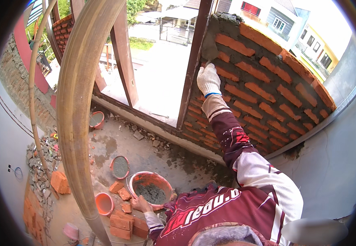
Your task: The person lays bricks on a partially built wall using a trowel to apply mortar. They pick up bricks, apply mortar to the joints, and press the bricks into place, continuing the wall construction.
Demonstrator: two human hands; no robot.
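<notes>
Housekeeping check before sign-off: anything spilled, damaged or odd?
Yes. Loose rubble is heaped along the left side; dark splotches mark the floor, possibly spills; and a ragged dark patch breaks the right wall's smooth grey face.

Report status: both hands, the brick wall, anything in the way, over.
Gloved right hand gripping trowel at brick wall, upper left, beside brown frame. Left hand at rim of mortar bucket, grip unclear. Brown pole crosses view, covering neither hand.

Brick wall [264, 84], 2 o'clock: rough, matt. Glove [208, 80]: knitted cloth. Bucket [153, 178], 7 o'clock: plastic. Pole [73, 102], 9 o'clock: smooth, wood-like.
</notes>
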